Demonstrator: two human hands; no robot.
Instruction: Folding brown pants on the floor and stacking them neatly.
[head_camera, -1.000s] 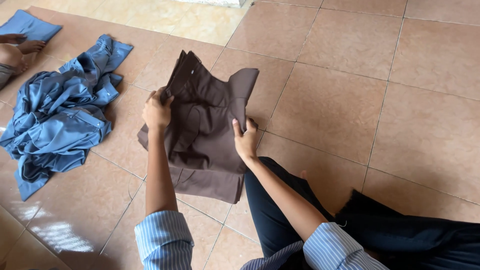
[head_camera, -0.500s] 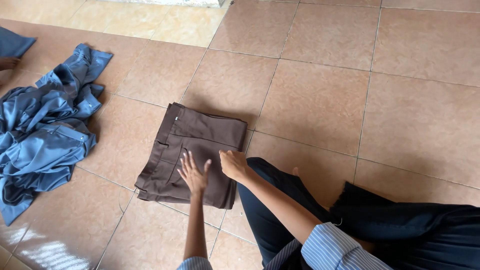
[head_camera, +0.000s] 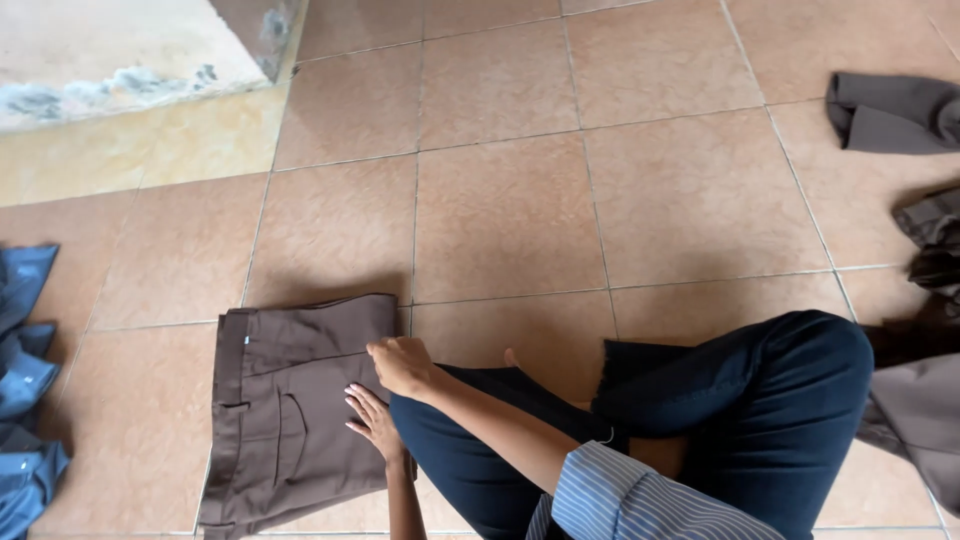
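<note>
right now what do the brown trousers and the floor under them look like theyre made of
The folded brown trousers look like a matte woven cloth, maybe a cotton or polyester twill: they crease softly and show stitched seams and a pocket. The floor looks like glazed ceramic tile, mottled terracotta with thin grout lines and a faint sheen. Both the left hand and right hand rest on the trousers.

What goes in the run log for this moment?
left hand flat on folded brown trousers | right hand on trousers' edge | tile floor
</note>
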